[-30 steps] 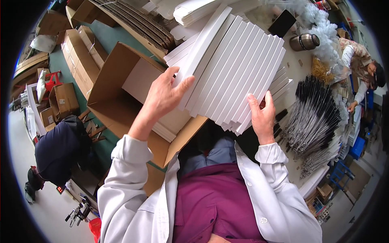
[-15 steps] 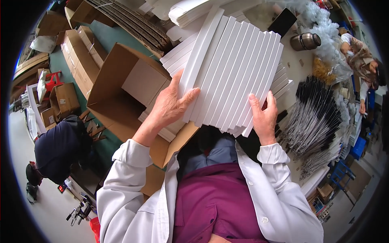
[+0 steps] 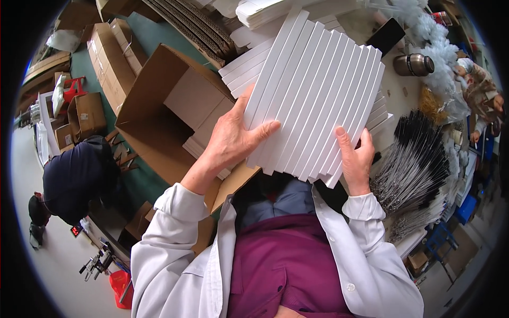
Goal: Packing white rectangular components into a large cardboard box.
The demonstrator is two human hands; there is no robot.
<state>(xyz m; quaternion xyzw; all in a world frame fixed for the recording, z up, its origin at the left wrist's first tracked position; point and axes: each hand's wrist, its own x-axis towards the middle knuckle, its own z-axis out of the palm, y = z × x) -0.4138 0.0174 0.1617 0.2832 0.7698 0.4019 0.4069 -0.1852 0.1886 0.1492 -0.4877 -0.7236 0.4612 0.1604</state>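
Note:
Between my hands is a row of long, narrow white boxes point(image 3: 318, 100), pressed side by side with their ends unevenly lined up. My left hand point(image 3: 236, 132) is closed on the row's left side, thumb lying across the top. On the lower right, my right hand point(image 3: 356, 159) grips the other side with its thumb on top; its fingers are partly hidden behind the row. An open cardboard carton point(image 3: 146, 119) stands just left of the row, and more white boxes point(image 3: 192, 103) lie inside it.
More narrow white boxes point(image 3: 246, 69) lie on the table beyond my hands. Right of them are a dark phone-like slab point(image 3: 385, 37), a metal flask point(image 3: 413, 64) and a bundle of thin wire-like rods with black ends point(image 3: 411, 164). One person point(image 3: 79, 177) bends at the left; another point(image 3: 480, 85) is far right.
The leftmost box, which stood out from the row, now lies more level against the others. Hands and row have shifted slightly right, and the whole view has moved a little.

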